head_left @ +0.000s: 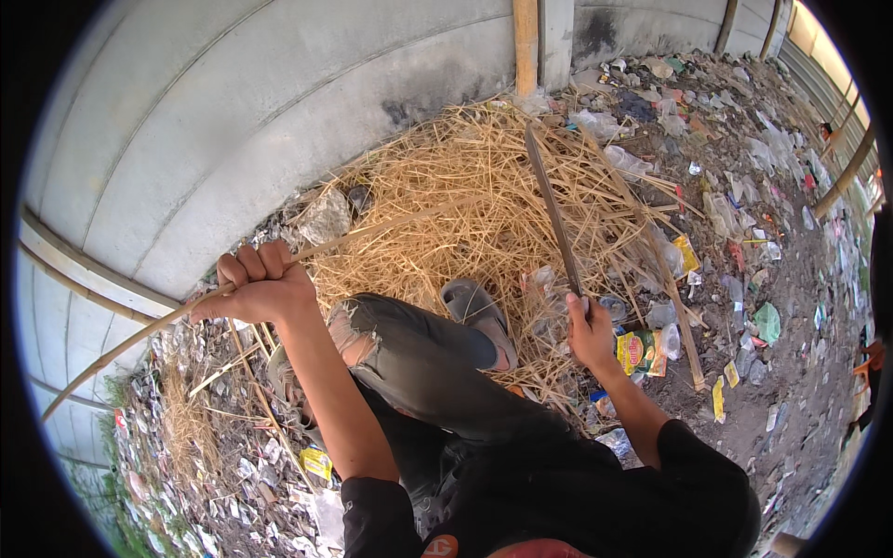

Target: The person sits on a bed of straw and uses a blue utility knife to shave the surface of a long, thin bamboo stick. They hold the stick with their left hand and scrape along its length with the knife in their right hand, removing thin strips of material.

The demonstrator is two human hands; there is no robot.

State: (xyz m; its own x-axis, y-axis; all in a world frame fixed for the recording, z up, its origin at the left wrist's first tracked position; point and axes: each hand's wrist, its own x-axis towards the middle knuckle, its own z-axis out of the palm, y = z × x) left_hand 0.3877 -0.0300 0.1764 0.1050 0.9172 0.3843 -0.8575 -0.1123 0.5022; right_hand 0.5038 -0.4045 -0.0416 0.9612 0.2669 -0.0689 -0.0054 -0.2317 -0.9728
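Observation:
My left hand (256, 284) is closed in a fist round a long, thin bamboo strip (386, 225). One end of the strip bends down to the left, and the other reaches over the straw-like heap of shavings (419, 158). In my right hand (592, 333) is a machete (551, 205) with a long, narrow, dark blade, pointing away from me over the heap's right side. The fingers cover its handle. Strip and blade are apart. My bent knee in torn trousers (419, 363) and a sandalled foot (476, 312) lie between the hands.
A grey panel wall (233, 112) curves along the left and back, with a bamboo post (526, 46) against it. Plastic litter covers the ground, including a yellow-green packet (640, 353) by my right hand. A flat bamboo slat (665, 270) lies on the right. A stone (326, 217) sits near the wall.

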